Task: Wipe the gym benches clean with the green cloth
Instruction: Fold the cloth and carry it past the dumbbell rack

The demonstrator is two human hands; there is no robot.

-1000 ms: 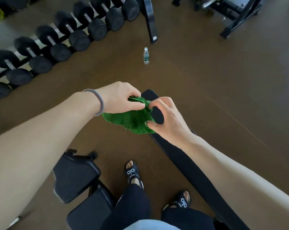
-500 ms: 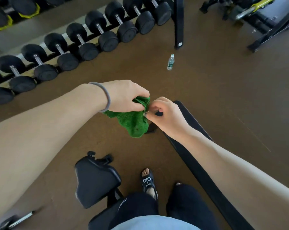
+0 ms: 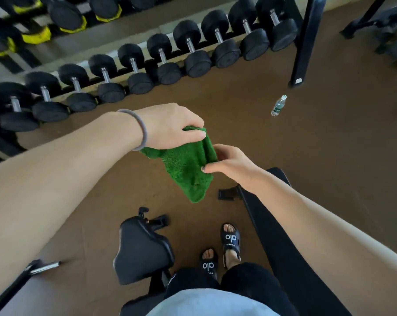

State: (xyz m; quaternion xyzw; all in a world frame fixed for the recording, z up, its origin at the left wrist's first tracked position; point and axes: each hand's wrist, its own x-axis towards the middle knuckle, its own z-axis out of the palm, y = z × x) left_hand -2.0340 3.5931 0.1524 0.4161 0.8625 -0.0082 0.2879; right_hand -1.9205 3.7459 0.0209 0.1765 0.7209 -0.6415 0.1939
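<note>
Fuzzy green terry cloth (image 3: 188,169) held in air beside long black padded bench (image 3: 282,242), not touching it. Top edge pinched by left hand (image 3: 170,126); side fold pinched by right hand (image 3: 229,161). Risk judged: bunched cloth dropped to brown floor (image 3: 329,156) if either pinch loosened; poor wiping contact if left unfolded.

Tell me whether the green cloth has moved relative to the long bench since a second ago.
Yes. The green cloth now hangs off the left of the long bench end, over the floor.

The green cloth (image 3: 186,169) hangs crumpled and fuzzy in the air above the brown floor. A long black padded bench (image 3: 282,254) stretches just beside it, another black bench pad (image 3: 140,249) nearby.
</note>
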